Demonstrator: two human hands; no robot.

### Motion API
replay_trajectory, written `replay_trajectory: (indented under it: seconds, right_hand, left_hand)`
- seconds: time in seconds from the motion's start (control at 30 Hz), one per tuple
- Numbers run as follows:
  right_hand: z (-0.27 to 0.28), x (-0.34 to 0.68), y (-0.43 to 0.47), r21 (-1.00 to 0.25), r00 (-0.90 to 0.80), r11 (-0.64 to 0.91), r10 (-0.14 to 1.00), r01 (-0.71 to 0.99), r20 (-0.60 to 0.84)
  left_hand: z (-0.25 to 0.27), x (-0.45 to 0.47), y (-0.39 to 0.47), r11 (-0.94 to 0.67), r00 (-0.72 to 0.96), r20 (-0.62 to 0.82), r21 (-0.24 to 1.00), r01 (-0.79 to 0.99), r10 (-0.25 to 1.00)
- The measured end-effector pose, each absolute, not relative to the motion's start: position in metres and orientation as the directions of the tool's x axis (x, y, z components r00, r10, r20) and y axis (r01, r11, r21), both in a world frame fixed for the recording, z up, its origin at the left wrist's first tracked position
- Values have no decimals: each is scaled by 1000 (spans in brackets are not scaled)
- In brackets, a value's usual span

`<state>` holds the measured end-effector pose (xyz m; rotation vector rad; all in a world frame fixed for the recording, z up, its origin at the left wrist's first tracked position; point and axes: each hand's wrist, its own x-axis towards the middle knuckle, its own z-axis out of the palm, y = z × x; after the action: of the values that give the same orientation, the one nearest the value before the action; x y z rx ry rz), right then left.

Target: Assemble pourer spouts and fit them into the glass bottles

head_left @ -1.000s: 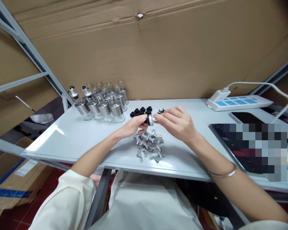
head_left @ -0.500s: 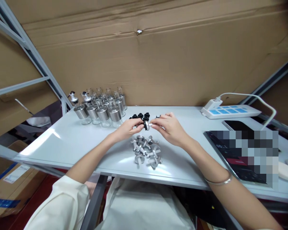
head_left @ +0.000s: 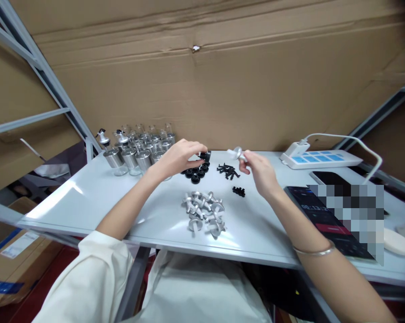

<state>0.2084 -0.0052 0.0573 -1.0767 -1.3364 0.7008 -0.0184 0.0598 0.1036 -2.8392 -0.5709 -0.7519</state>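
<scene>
Between the thumb and fingers of my left hand [head_left: 180,158] is a black ribbed stopper [head_left: 206,156], raised over several black stoppers [head_left: 195,178] on the table. My right hand [head_left: 261,172] pinches a silver pourer spout [head_left: 236,153] with a round disc and a pale tube, tilted in the air. The two parts are apart. Nearer the front edge lies a pile of silver pourer spouts [head_left: 204,211]. Small black levers [head_left: 228,170] and tiny black caps [head_left: 239,191] lie in two groups to the left of my right hand.
Glass bottles with steel sleeves [head_left: 143,159] stand at the back left; two carry pourers. To the right are a white power strip [head_left: 318,158] with a plugged-in cable, a phone [head_left: 333,178] and a tablet-like screen [head_left: 323,220]. A cardboard wall [head_left: 222,98] rises behind the table.
My hands have separated: the right went right and up with the silver spout, the left rose slightly with the black stopper. These parts were together between my fingers before.
</scene>
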Motion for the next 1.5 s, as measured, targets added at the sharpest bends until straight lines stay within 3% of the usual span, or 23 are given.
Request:
replay_trajectory:
  seconds: [0.13, 0.33, 0.53, 0.8, 0.97, 1.13, 1.33, 1.5]
  right_hand:
    - [56, 217, 2, -918, 303, 390, 868, 74, 393]
    - [57, 217, -2, -916, 267, 368, 878, 158, 398]
    - [56, 219, -2, -917, 268, 356, 880, 178, 393]
    - [55, 219, -3, -904, 228, 388, 878, 181, 422]
    - [55, 218, -3, -912, 228, 354, 889, 209, 397]
    - [58, 216, -5, -912, 200, 344, 899, 225, 389]
    - [59, 215, -8, -894, 163, 346, 902, 285, 401]
    - [54, 222, -7, -842, 60, 259, 944, 474, 324]
  left_hand:
    - [102, -3, 68, -895, 847, 320, 13, 445, 426]
    - [62, 43, 76, -881, 888, 66, -112, 460, 455]
    - [46, 44, 79, -890, 903, 26, -157, 428, 430]
    - [62, 28, 80, -865, 867, -75, 66, 497, 492]
    - [71, 15, 81, -837, 849, -226, 174, 519, 479]
    - [59, 18, 85, -831, 829, -206, 104, 547, 520]
    - [47, 17, 92, -821, 829, -178, 134, 555, 531]
    - [43, 18, 91, -841, 844, -134, 95, 533, 520]
